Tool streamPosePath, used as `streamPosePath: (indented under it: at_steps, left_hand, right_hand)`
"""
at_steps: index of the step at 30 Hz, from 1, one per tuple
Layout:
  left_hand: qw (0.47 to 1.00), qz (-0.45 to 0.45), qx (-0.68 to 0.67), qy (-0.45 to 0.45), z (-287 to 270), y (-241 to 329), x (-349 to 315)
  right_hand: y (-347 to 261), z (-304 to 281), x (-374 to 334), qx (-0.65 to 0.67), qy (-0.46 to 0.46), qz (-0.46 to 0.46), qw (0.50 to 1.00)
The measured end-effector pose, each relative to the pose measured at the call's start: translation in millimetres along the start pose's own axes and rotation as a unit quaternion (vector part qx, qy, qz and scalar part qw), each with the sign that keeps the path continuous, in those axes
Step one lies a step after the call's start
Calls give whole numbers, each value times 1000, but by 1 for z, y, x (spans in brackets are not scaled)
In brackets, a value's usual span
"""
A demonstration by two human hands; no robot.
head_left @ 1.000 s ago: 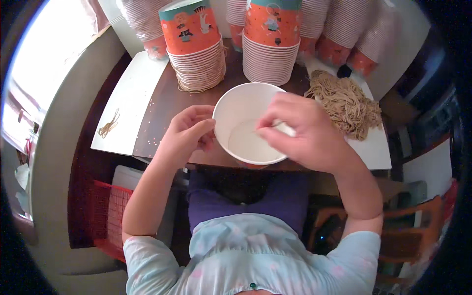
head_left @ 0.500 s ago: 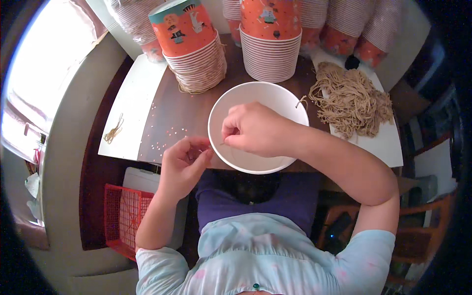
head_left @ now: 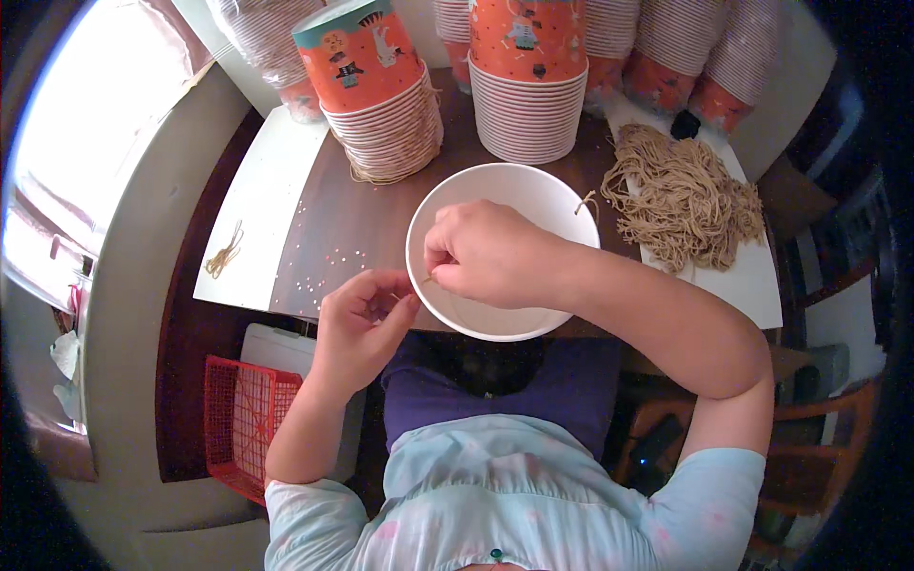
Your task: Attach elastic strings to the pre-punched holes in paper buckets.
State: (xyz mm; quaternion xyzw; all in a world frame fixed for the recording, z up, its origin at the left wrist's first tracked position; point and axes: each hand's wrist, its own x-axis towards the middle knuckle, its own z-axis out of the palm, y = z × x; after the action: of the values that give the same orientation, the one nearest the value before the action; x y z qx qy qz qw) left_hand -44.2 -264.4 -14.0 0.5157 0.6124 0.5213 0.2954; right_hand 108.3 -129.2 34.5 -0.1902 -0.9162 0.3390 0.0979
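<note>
Pinching a thin cord (head_left: pixel 427 280) inside a white-walled bucket (head_left: pixel 543 195) at the near edge of a table (head_left: pixel 367 214).
The two hands are apart: the left hand (head_left: pixel 367 319) is just outside the bucket's left rim, its grip unclear; the right hand (head_left: pixel 481 252) reaches inside, fingertips closed on the cord. A knotted cord end (head_left: pixel 587 201) shows at the right wall. Beyond, a tan tangle (head_left: pixel 681 195) lies to the right, before stacked orange buckets (head_left: pixel 528 43).
</note>
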Motion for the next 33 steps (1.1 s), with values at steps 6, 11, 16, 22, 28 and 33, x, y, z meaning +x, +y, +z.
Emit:
streamPosePath:
  at_steps: [6,11,16,22,28,33]
  left_hand:
    - [1000,14,22,6,-1,-1,1]
    - [1000,12,18,13,-1,0,1]
    - [997,41,64,29,-11,15,2]
    - [998,-12,-2,-65,-20,54,3]
    - [977,-62,-81,-186,-14,68,4]
    - [982,-34,-77,-172,-13,59,1]
  right_hand:
    - [0,-2,1,-17,0,-12,1000]
    - [-1,-2,2,-10,-18,0,1000]
    - [-3,-10,-9,-15,36,-55,998]
    - [-22,-6,-38,-30,164,-197,966]
    - [-36,-4,-49,-131,229,-231,937]
    - [-39,0,-51,-158,244,-240,926]
